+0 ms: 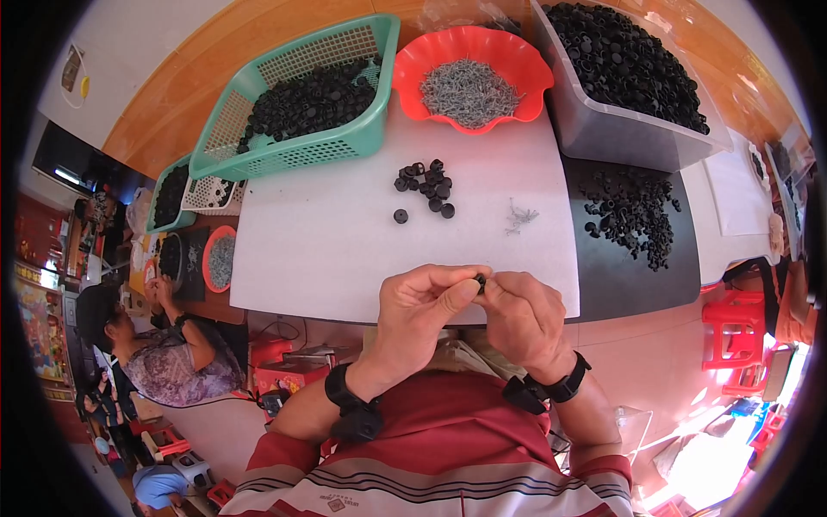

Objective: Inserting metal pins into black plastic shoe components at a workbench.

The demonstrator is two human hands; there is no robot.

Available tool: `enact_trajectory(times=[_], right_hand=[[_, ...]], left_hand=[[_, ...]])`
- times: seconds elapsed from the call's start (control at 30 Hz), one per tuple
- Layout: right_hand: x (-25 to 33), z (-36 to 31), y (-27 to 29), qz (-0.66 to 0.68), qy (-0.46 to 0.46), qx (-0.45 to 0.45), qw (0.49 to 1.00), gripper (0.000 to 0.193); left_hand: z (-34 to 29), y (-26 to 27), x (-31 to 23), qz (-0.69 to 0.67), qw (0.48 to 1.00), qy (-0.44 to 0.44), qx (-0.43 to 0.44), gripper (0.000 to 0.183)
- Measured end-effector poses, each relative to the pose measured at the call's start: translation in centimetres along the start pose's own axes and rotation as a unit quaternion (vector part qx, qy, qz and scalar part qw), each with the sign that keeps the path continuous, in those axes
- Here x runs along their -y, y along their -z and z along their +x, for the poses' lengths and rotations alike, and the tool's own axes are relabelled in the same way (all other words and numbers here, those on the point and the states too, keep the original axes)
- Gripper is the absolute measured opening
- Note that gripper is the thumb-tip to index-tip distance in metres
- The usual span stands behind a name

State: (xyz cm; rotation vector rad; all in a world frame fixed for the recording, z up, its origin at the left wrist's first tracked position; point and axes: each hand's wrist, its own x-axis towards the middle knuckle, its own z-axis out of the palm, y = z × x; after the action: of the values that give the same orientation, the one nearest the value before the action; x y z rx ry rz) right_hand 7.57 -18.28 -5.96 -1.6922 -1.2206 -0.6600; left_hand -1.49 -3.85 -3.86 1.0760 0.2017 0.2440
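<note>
Close together over the near edge of the white work mat [327, 250], my two hands meet at a small black round plastic part [481, 281]. My left hand [422, 310] pinches it between thumb and forefinger. Curled fingers of my right hand [527, 320] press against the same part; whether they also hold something small is hidden. Farther out on the mat lies a loose cluster of black plastic parts [424, 183], with a single one [401, 216] apart at its near left. A few thin silver screws [520, 217] lie to the right of the cluster.
Along the back stand a green basket [345, 142] of black parts, a red scalloped bowl [413, 69] of screws and a clear bin [620, 129] heaped with black parts. More small black parts [633, 215] cover a dark board at right. At left, another person [177, 353] works.
</note>
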Motion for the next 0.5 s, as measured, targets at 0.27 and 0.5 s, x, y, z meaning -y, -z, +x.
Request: enact_trajectory(times=[0.27,0.5], right_hand=[[0.19,-0.3,-0.41,0.0,-0.003,-0.014,1.0,0.028],[0.3,-0.44,-0.5,0.0,0.0,-0.028,1.0,0.026]], left_hand=[[-0.26,0.08,0.32,-0.007,0.999,-0.032,0.016,0.02],[-0.38,-0.07,-0.14,0.0,1.0,-0.009,-0.002,0.013]])
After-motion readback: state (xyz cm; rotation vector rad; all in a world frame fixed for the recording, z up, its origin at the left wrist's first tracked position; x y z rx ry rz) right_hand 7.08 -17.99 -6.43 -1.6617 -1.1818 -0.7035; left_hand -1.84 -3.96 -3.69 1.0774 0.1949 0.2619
